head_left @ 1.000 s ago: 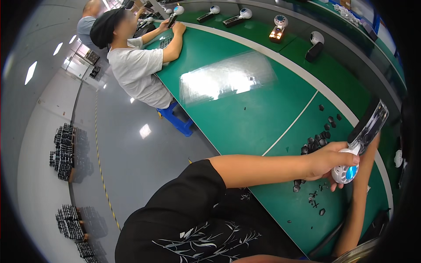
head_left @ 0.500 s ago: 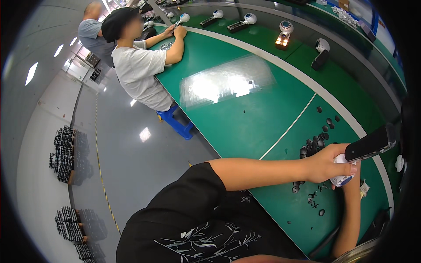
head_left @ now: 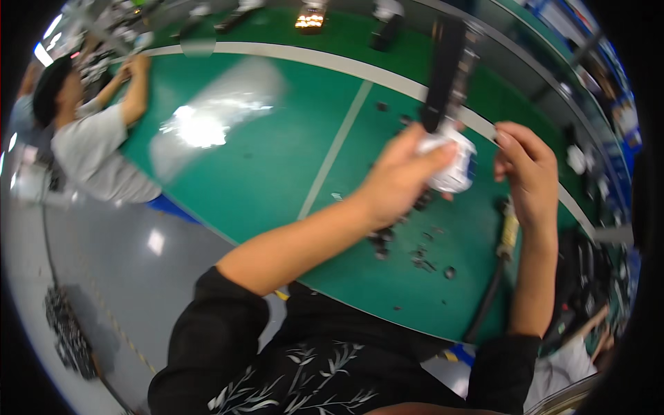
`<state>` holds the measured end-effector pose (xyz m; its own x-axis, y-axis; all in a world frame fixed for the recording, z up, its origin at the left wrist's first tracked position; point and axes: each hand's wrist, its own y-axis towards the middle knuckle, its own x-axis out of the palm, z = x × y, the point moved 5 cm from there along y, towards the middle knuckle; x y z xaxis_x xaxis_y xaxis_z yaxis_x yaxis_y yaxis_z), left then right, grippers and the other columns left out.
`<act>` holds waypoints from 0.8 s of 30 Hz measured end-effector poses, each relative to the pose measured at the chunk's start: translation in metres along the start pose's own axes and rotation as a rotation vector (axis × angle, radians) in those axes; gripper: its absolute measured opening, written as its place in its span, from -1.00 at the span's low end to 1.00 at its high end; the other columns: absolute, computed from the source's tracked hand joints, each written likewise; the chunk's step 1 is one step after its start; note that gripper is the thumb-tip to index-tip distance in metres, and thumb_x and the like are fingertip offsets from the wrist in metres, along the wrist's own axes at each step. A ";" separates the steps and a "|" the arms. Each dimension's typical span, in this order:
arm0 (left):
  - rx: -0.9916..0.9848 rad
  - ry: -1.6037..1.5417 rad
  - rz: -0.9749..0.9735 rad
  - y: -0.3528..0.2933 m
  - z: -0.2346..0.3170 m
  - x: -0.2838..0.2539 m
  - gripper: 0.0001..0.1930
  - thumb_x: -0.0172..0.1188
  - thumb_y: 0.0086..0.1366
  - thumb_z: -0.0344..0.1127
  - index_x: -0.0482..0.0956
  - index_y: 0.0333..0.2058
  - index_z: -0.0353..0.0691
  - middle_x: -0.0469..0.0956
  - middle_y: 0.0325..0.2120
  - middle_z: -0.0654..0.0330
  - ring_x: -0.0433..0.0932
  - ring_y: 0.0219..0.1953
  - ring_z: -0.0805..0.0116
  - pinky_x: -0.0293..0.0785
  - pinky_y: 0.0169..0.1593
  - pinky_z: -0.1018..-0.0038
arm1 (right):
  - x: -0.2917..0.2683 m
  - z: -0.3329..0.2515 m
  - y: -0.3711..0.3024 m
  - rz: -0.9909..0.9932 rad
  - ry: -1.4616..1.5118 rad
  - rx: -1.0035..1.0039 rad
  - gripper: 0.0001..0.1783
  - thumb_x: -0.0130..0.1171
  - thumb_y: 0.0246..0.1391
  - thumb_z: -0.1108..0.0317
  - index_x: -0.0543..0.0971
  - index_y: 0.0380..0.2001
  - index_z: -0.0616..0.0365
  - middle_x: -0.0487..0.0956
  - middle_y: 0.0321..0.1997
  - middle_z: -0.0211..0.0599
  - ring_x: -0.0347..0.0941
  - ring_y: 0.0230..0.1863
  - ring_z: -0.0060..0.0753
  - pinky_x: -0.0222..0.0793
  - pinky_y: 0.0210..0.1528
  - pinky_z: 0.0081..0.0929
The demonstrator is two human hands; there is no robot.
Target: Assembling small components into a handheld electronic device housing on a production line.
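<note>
Left hand [head_left: 400,173] clasps a white round-headed device [head_left: 457,168], long black handle [head_left: 445,76] pointing far; right hand [head_left: 531,169] hovers curled, apart, rightward, contents unclear.

You've got two hands [head_left: 400,168] [head_left: 531,166], one held gadget [head_left: 454,164], at least four far gadgets [head_left: 197,10] [head_left: 241,12] [head_left: 311,19] [head_left: 387,21], black bits [head_left: 381,243] too blurry to count.

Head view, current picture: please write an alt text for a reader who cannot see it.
The person's left hand grips a white and black device above a green table; the right hand is beside it, not touching. Small black pieces lie on the table, and a co-worker is at far left.
</note>
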<state>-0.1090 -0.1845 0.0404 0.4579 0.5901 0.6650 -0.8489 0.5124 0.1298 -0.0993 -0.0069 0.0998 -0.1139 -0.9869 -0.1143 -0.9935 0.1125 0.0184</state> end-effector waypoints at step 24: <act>0.184 0.396 -0.117 -0.002 0.009 0.023 -0.52 -0.11 0.45 -0.13 0.24 0.18 -0.36 0.49 -0.13 -0.06 0.57 -0.23 0.19 0.55 -0.20 0.38 | 0.028 -0.007 -0.027 -0.196 0.166 0.114 -0.78 0.30 -0.01 0.59 0.59 -0.23 0.32 0.53 -0.42 -0.30 0.39 -0.46 -0.54 0.33 -0.38 -0.69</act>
<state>-0.0992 -0.1781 0.0620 0.5893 0.7461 0.3100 -0.8016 0.4920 0.3396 -0.0759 -0.0379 0.1028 0.0732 -0.9955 0.0597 -0.9917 -0.0790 -0.1011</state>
